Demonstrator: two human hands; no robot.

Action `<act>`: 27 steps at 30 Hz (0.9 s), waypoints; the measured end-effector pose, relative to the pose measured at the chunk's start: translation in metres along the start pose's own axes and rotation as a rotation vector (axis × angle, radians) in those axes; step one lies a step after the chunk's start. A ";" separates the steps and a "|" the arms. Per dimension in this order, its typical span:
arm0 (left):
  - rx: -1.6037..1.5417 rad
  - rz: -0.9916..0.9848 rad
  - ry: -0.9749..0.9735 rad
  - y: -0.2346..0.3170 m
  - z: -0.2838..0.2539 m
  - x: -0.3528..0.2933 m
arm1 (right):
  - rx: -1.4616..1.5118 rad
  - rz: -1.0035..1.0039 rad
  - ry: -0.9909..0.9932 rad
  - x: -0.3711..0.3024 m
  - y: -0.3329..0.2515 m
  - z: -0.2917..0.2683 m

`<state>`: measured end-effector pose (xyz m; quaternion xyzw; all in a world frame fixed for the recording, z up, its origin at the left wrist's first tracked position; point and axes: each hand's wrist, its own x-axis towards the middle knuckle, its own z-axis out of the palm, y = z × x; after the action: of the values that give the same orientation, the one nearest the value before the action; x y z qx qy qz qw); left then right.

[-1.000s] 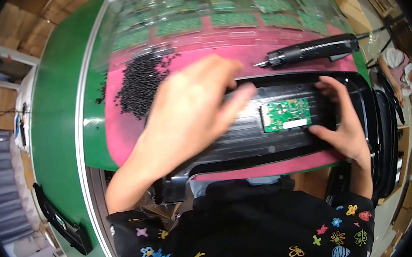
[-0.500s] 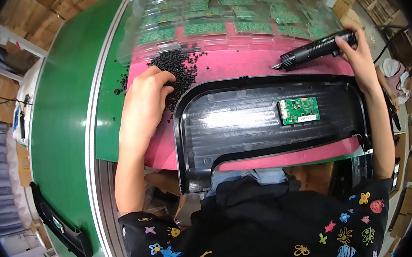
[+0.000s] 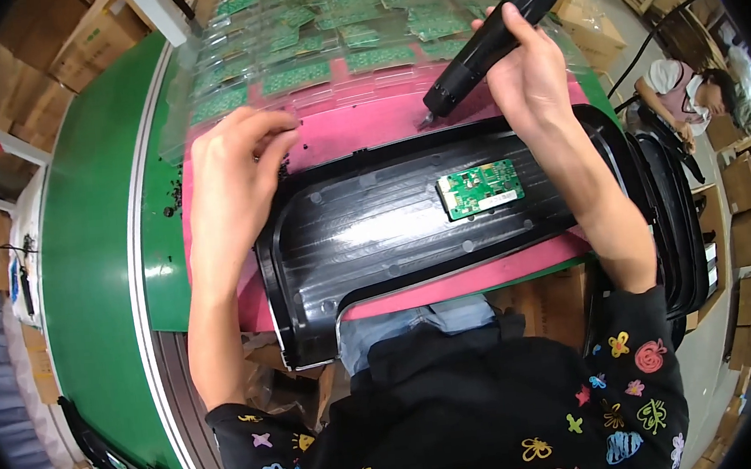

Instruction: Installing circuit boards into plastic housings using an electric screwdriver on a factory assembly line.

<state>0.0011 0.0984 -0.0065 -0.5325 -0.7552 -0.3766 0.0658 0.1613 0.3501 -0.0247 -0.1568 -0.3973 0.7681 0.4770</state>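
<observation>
My right hand [image 3: 530, 82] grips a black electric screwdriver [image 3: 484, 51] by its body. Its bit points down and left, close to the far rim of a black plastic housing [image 3: 376, 243]. Inside that tray-like housing lies a green circuit board [image 3: 483, 191]. My left hand [image 3: 236, 171] hovers by the housing's far left corner, thumb and fingertips pinched together. Whatever may be between them is too small to make out. Small black screws [image 3: 177, 196] lie scattered left of this hand, which hides most of their pile.
A pink mat [image 3: 365, 119] lies under the housing. Clear plastic trays with green boards [image 3: 314, 39] fill the far side. More black housings [image 3: 673, 217] stand at right; another black part [image 3: 123, 462] rests on the green surface at left. A person [image 3: 685, 96] sits at far right.
My right hand has brought the screwdriver leftward, its bit now near the housing's far rim. My left hand has come up from the screw pile with fingers pinched. The view has shifted.
</observation>
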 end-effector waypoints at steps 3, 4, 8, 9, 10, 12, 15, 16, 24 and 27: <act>-0.231 0.004 -0.093 0.032 0.007 0.015 | 0.259 -0.089 0.041 -0.012 -0.021 0.017; -0.279 0.019 -0.118 0.041 0.010 0.020 | 0.258 -0.104 -0.018 -0.017 -0.033 0.018; -0.549 -0.035 -0.262 0.069 0.029 0.032 | 0.320 -0.100 -0.225 -0.037 -0.060 0.015; -0.696 -0.097 -0.349 0.074 0.033 0.033 | 0.363 -0.090 -0.249 -0.044 -0.062 0.015; -0.715 -0.182 -0.411 0.080 0.034 0.035 | 0.383 -0.102 -0.281 -0.047 -0.065 0.012; -0.771 -0.174 -0.406 0.084 0.041 0.034 | 0.418 -0.153 -0.342 -0.054 -0.070 0.009; -0.870 -0.206 -0.432 0.083 0.048 0.032 | 0.436 -0.181 -0.373 -0.063 -0.077 0.008; -0.966 -0.247 -0.495 0.078 0.051 0.031 | 0.441 -0.177 -0.394 -0.065 -0.077 0.009; -1.006 -0.263 -0.549 0.079 0.057 0.022 | 0.328 -0.264 -0.568 -0.083 -0.105 0.002; -0.921 -0.256 -0.564 0.081 0.056 0.021 | 0.329 -0.295 -0.566 -0.086 -0.103 0.001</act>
<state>0.0781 0.1622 0.0044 -0.4903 -0.5595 -0.5157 -0.4250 0.2665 0.2992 0.0425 0.2000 -0.4029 0.7578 0.4726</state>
